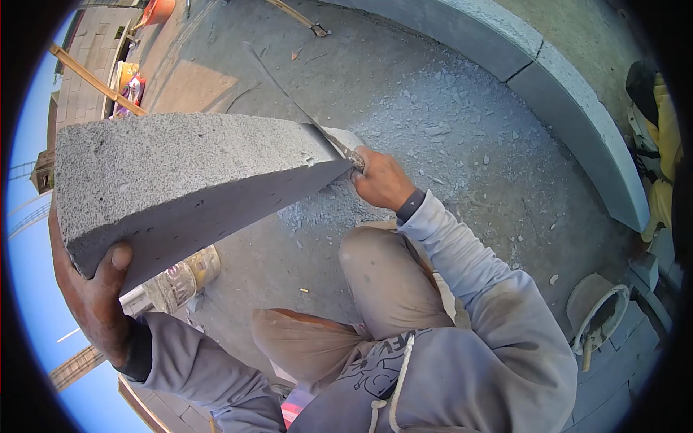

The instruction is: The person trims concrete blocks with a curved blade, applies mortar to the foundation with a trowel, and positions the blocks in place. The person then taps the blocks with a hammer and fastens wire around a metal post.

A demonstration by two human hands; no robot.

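Note:
A large grey concrete block point(180, 169), pale and pitted on top, is tilted up in front of me. My left hand point(94, 289) grips its near left end, with the thumb on the shaded side and the other fingers mostly hidden behind it. My right hand point(386, 179) is closed around the handle of a long, narrow metal blade point(292, 101). This blade lies across the far right end of the block, its tip pointing up and left beyond it. I cannot tell how deep its edge sits in the block.
Pale chips and dust point(447, 130) cover the floor beyond my right hand. A low curved block wall point(577, 115) runs along the right. Buckets stand at the lower right point(598, 307) and beside my left arm point(191, 274). A wooden pole point(97, 79) slants behind the block.

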